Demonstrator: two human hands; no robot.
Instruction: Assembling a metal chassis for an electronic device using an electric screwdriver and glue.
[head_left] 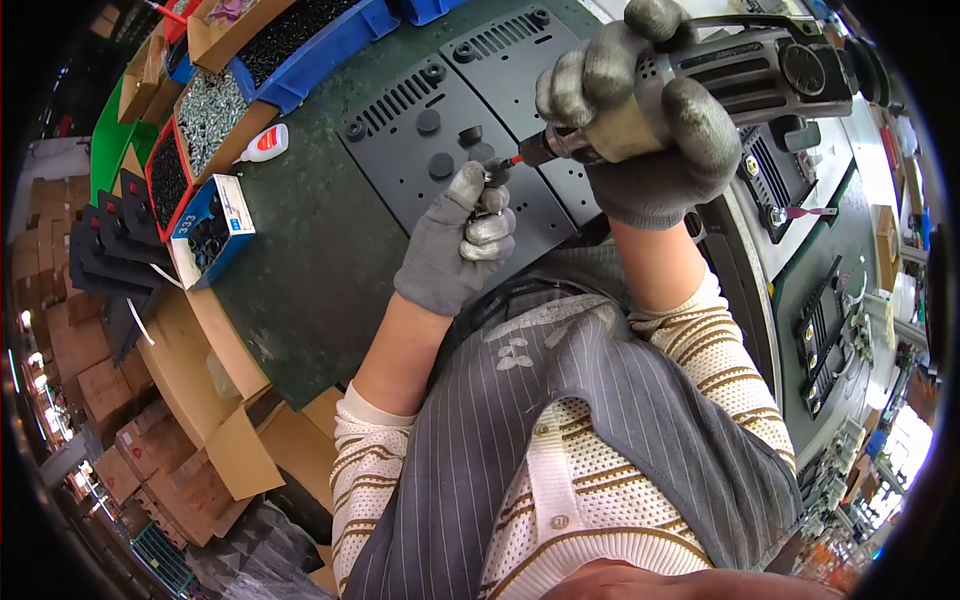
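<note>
My right hand (650,120), in a grey work glove, is wrapped round a power screwdriver (745,75) held sideways over the bench. Its red bit (515,159) points left. At the bit's tip, my gloved left hand (460,230) pinches with thumb and fingers; whatever small piece is between them is too small to make out. Below both hands lie two dark grey metal panels (395,165) side by side, with slots and holes. Several black round feet (440,165) are on the nearer-left panel, close to my left fingertips.
Left of the panels are a small white bottle with a red label (264,144), an open box of black parts (212,232), and bins of silver screws (210,115) and black screws (168,180). Black panels (120,240) stand at the left edge. Slotted assemblies (822,340) lie at right.
</note>
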